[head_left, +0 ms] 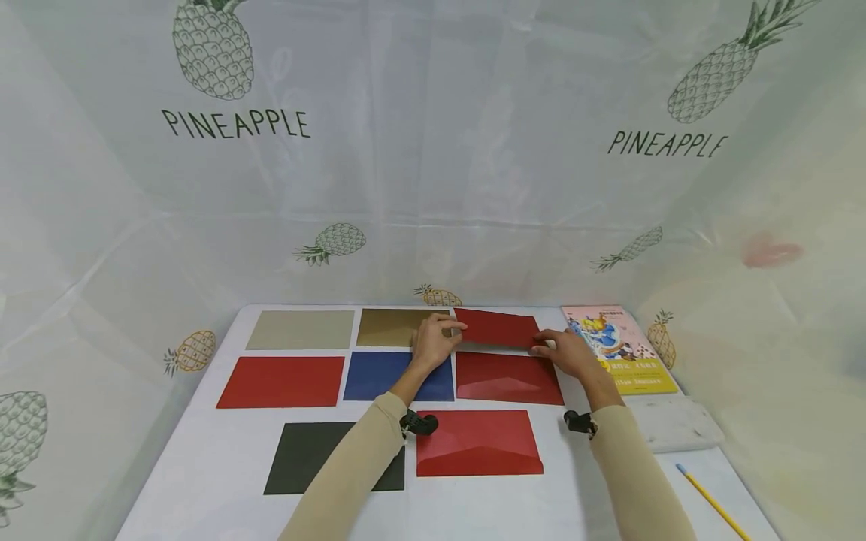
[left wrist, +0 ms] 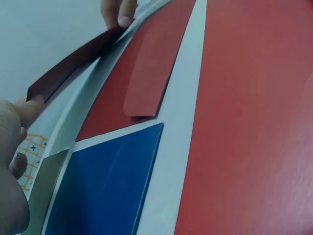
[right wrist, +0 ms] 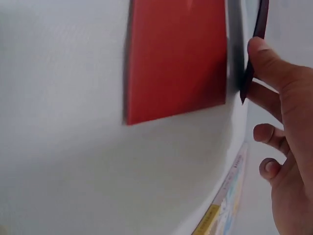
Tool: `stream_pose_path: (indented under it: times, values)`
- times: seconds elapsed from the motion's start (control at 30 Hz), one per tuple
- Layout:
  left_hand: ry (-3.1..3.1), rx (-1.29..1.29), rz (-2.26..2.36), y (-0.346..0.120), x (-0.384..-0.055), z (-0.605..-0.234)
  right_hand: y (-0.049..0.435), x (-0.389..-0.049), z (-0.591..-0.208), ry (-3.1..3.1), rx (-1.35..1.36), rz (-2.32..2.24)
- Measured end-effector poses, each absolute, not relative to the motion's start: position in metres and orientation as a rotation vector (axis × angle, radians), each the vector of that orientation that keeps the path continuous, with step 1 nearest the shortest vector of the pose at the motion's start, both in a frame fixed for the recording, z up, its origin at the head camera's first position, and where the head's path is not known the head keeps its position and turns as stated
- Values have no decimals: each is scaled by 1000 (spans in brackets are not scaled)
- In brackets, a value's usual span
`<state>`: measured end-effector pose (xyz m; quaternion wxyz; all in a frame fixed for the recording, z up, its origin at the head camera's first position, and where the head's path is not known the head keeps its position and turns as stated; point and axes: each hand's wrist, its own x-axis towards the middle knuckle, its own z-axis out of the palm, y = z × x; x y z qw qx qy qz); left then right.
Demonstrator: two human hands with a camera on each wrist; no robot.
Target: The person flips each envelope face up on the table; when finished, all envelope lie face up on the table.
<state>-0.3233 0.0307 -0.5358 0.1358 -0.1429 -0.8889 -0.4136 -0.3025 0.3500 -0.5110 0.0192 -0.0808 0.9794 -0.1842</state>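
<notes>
Both hands hold a red envelope (head_left: 497, 328) at the back of the white table, raised a little off the surface. At its left end my left hand (head_left: 434, 342) pinches the edge between thumb and fingers. My right hand (head_left: 568, 353) pinches its lower right corner, the thumb on the near side in the right wrist view. Right below lies a second red envelope (head_left: 507, 378), and a third red envelope (head_left: 479, 439) with its flap showing is nearer the front. Under the left wrist lies a blue envelope (head_left: 379, 372); a gold envelope (head_left: 382, 328) is partly covered by the left hand.
Flat on the left are a beige envelope (head_left: 301, 330), another red envelope (head_left: 280, 382) and a black envelope (head_left: 307, 454), partly beneath the left forearm. To the right are a picture book (head_left: 619, 349), a whitish slab (head_left: 676, 424) and a yellow pencil (head_left: 713, 503). A pineapple-print curtain (head_left: 460, 180) closes the back.
</notes>
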Motion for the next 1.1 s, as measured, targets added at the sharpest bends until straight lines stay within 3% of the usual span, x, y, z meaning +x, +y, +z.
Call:
stream_pose_path:
  times: [0.2,0.63,1.1]
  values:
    - [-2513,-441,-1267,23,-325,-534,356,-302,-504,3078,-257,-753]
    - [-2472,-475,-1290,15,-325,-538,346,-304,-500,3228,29,-1033]
    - [-2432,-412,-1357,18,-325,-547,337,-304,-505,3312,-28,-1082]
